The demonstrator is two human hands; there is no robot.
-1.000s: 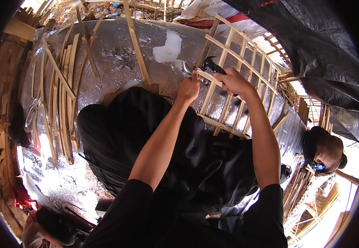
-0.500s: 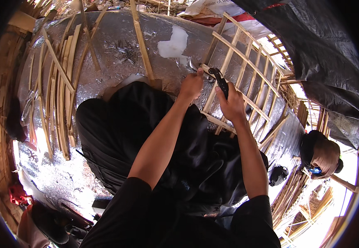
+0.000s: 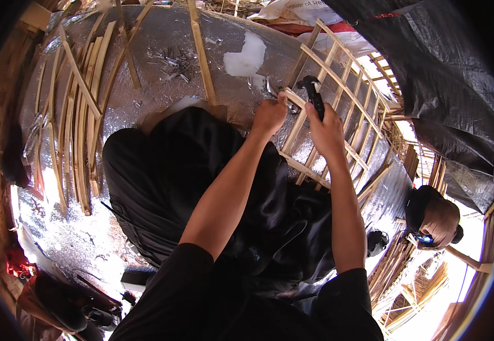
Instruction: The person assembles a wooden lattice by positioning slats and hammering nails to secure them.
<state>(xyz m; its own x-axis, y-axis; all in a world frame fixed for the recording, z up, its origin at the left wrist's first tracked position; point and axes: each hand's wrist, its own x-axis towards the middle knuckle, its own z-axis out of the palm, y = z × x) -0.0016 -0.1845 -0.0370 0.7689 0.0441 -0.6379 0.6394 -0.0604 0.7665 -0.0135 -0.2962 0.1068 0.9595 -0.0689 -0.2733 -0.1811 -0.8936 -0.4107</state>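
Note:
My right hand (image 3: 327,129) grips the black handle of a hammer (image 3: 314,92), its head just above a slat of the wooden lattice frame (image 3: 344,94). My left hand (image 3: 269,115) is closed and pinches the near corner of the same frame, next to the hammer head. The frame of thin pale slats lies tilted on the silvery mat (image 3: 161,51) in front of my knees, which are in black trousers (image 3: 167,176). What my left fingers pinch is too small to make out.
Several loose wooden strips (image 3: 79,122) lie in a row on the mat at the left, and one long strip (image 3: 201,51) runs up the middle. A heap of small nails (image 3: 174,59) lies beyond. Another person (image 3: 435,219) crouches at the right by more slat frames.
My right hand has turned the hammer upright and drawn it closer to my left hand at the frame's corner. The view has tipped down a little.

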